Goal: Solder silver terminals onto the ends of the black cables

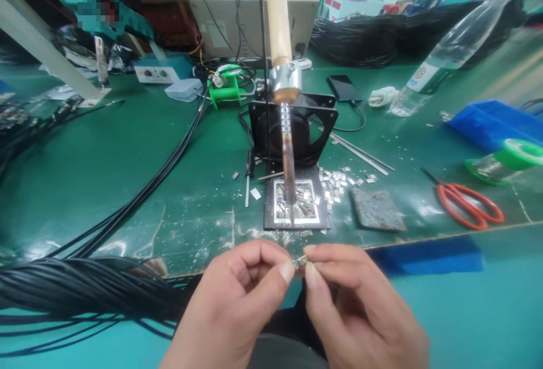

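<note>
Before the near edge of the green bench [203, 188], the left hand [246, 292] and the right hand [360, 295] pinch a small metal piece [301, 260] between their fingertips. Beyond, a wooden-handled soldering iron [287, 86] points down over a white-rimmed tray [304, 221] of small parts. Loose metal bits [338, 183] lie right of it; farther right are a grey slab [377, 209] and orange-handled scissors [469, 206]. On the far side stands a black fan [271, 131].

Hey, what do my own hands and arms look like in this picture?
Each grip is a bare human hand: the left hand and right hand show no glove, ring or marking. No sleeve, watch or bracelet is visible either.
</note>
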